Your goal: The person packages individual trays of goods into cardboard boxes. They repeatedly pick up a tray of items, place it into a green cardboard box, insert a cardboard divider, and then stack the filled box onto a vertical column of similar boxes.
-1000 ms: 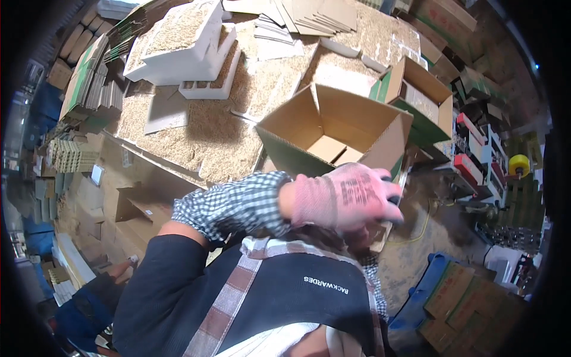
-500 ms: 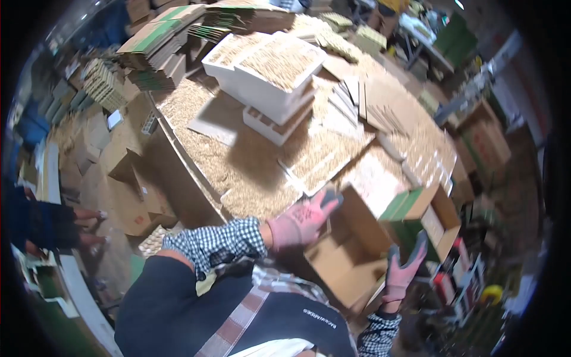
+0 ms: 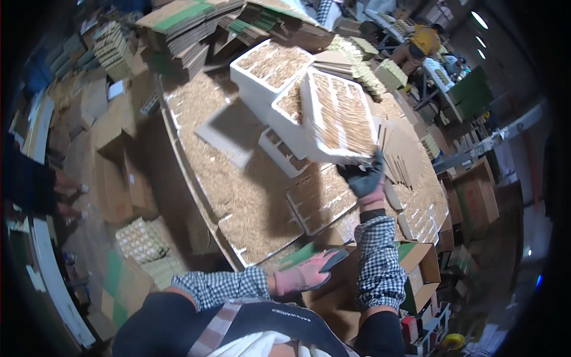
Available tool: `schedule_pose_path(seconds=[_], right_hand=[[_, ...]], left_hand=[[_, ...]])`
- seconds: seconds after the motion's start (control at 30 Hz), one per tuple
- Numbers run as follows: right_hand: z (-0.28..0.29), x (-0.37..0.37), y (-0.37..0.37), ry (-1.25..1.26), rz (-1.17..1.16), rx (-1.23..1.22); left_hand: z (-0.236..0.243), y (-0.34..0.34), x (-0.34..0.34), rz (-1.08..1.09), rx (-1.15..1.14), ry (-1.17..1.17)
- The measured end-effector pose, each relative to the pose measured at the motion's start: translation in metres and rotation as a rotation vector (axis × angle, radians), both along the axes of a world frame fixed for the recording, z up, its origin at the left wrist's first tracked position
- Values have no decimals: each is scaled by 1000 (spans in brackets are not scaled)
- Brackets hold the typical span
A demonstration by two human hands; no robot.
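My right hand [image 3: 363, 178], in a pink and dark glove, grips the near end of a white foam box [image 3: 339, 113] filled with straw-coloured shavings. That box is tilted at the right of a pile of similar boxes [image 3: 256, 92], with a low white compartment tray [image 3: 282, 154] underneath. My left hand [image 3: 306, 271], gloved alike, has its fingers stretched out, holding nothing, over an open cardboard box [image 3: 330, 297] at the near table edge. A second green-marked box [image 3: 425, 276] is right of my right forearm. Shavings and white dividers [image 3: 232, 232] cover the table.
Flattened cartons [image 3: 187, 30] are piled at the back left, egg trays [image 3: 369, 74] behind the foam boxes. A co-worker in yellow [image 3: 419, 41] bends at a far bench. Another person's legs [image 3: 33, 184] are at far left. More egg trays [image 3: 140, 241] lie low on the left.
My right hand has moved from beside the open cardboard box up to the foam pile and taken hold of a box, which is now tilted rightward. My left hand has dropped lower.
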State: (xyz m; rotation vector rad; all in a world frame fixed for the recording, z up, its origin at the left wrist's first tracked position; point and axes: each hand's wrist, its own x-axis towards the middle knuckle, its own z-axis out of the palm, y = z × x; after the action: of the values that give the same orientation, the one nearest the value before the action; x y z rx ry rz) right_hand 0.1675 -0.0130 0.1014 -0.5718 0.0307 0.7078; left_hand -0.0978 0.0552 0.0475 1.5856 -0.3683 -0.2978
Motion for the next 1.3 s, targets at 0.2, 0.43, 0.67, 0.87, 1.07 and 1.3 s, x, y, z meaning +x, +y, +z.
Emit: schedule_pose_path(seconds=[0.2,0.43,0.67,0.87,1.07,1.3], right_hand=[[8,-13,-89,-48,-251,-177],[80,-274,-218,26,-635,-477],[73,-332,-259,326,-739,-522],[15,-326,-310,22,-152,-1531],[11,-350,-226,186,356,-2376],[69,-297,-203,-188,463,-2271]], left_hand=[[22,-9,10,9,-84,111],[-11,-36,38,56,-349,356],[27,-17,58,-197,-230,345],[42,-6,90,-519,-133,279],[-62,-83,288,-154,-429,563],[-189,-149,492,281,-539,712]])
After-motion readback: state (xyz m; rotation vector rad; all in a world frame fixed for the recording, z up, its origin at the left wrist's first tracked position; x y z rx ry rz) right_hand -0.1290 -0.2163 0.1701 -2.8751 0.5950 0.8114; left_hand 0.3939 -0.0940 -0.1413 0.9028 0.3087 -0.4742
